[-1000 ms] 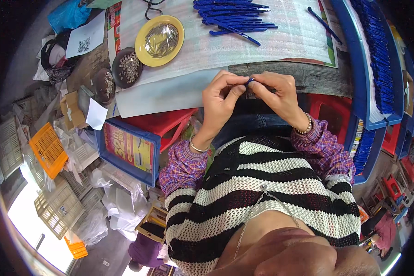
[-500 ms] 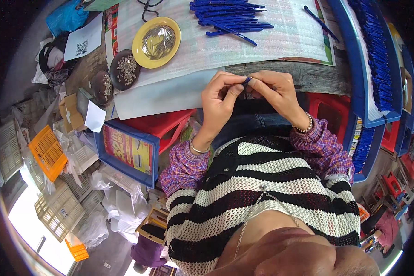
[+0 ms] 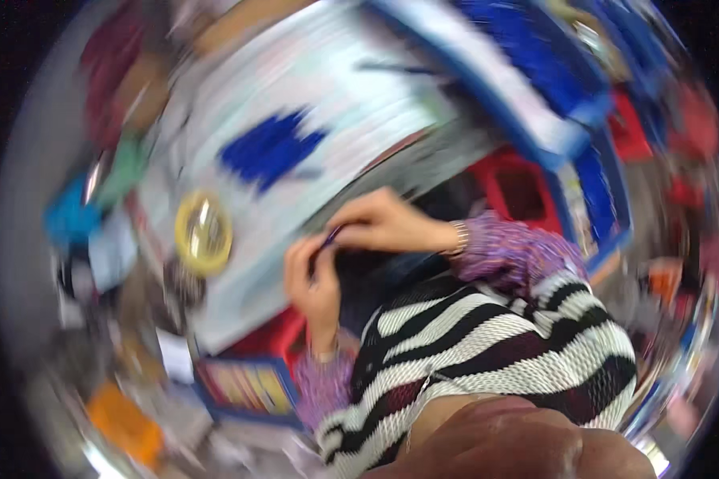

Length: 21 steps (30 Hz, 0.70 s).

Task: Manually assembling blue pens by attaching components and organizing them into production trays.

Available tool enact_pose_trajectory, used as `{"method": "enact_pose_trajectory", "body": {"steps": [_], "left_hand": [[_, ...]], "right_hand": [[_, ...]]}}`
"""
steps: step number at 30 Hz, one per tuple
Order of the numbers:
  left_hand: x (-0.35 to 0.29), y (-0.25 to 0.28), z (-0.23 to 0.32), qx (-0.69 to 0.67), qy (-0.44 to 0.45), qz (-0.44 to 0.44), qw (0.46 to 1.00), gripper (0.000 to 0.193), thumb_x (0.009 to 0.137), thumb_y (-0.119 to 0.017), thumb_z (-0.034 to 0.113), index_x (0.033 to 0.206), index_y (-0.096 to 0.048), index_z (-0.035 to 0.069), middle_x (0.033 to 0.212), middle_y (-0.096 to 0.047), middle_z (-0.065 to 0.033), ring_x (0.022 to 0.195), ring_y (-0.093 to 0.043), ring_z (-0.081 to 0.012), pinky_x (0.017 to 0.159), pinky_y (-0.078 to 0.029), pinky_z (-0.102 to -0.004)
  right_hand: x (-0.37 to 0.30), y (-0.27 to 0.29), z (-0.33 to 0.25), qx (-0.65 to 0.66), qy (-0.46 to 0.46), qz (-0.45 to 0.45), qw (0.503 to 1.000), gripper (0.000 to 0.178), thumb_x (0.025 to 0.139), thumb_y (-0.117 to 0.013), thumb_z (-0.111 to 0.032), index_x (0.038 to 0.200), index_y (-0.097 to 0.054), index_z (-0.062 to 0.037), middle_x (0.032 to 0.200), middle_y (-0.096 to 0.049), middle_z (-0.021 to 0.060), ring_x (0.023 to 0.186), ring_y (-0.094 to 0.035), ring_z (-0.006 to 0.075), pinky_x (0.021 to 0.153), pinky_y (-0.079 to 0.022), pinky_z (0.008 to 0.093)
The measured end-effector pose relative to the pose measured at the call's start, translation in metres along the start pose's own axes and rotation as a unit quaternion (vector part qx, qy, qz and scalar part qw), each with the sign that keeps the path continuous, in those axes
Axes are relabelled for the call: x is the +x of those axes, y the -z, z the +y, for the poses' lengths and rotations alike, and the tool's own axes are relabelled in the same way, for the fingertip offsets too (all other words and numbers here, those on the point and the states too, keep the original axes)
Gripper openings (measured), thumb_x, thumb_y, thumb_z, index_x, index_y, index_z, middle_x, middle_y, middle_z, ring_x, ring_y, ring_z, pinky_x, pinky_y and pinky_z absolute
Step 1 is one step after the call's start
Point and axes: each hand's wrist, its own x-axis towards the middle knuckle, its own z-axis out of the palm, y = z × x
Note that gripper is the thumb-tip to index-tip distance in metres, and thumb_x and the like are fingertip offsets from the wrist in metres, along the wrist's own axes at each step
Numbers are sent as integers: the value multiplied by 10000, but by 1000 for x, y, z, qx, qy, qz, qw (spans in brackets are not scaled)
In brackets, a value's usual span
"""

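Motion blurs the whole view. My left hand [image 3: 313, 281] and my right hand [image 3: 387, 222] meet over the near edge of the table. Between their fingertips is a slim dark blue piece [image 3: 330, 237], and both hands pinch it. Its exact kind cannot be made out, and the fingers cover part of it. Beyond the hands lies a heap of blue sticks [image 3: 272, 150] on a pale foam sheet [image 3: 359, 120]. A yellow dish [image 3: 182, 241] stands left of the heap, its contents smeared by the blur.
Blue trays [image 3: 563, 152] filled with blue sticks run along the right. One dark stick [image 3: 395, 69] lies apart on the sheet. Red stools [image 3: 519, 188] stand under the table's edge. A blue crate [image 3: 252, 389], an orange crate [image 3: 124, 423] and a white paper [image 3: 176, 355] are at the lower left.
The view has swung round, so table, heap and trays appear turned and shifted left. Both hands still pinch the small blue piece, now further left in the picture.
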Motion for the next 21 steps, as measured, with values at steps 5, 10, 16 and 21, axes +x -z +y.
{"method": "enact_pose_trajectory", "body": {"steps": [5, 10, 16, 21], "left_hand": [[-8, -8, -13, -94, 13, -28, 995, 204, 869, -533, -10, 1072, -538, -28, 945, -590, -86, 820, -565, -145, 727, -469, -237], [-7, -34, 16, -144, 16, -105, 984, 258, 875, -523, -20, 1132, -501, -19, 1003, -585, -92, 794, -571, -151, 695, -481, -232], [-16, -53, 35, -223, -9, -198, 955, 241, 851, -563, -33, 1089, -530, -21, 951, -595, -112, 731, -607, -160, 666, -507, -248], [-12, -56, 39, -163, -30, -248, 954, 283, 854, -542, -42, 1135, -515, -15, 891, -619, -118, 731, -581, -159, 656, -479, -251]], "right_hand": [[-9, 5, 7, 79, 17, 12, 997, 223, 771, -662, -153, 896, -645, 32, 740, -666, 114, 614, -626, 142, 563, -493, 268], [-34, 31, -10, 117, -26, 46, 992, 216, 762, -660, -156, 858, -637, 36, 692, -643, 84, 528, -590, 128, 491, -476, 245], [-71, 57, -19, 182, -51, 57, 980, 149, 813, -645, -113, 887, -621, 14, 827, -629, 49, 745, -599, 91, 648, -489, 238], [-121, 111, -60, 256, -90, 154, 950, 120, 844, -614, -93, 895, -597, 15, 815, -631, 58, 770, -608, 108, 702, -488, 251]]}}
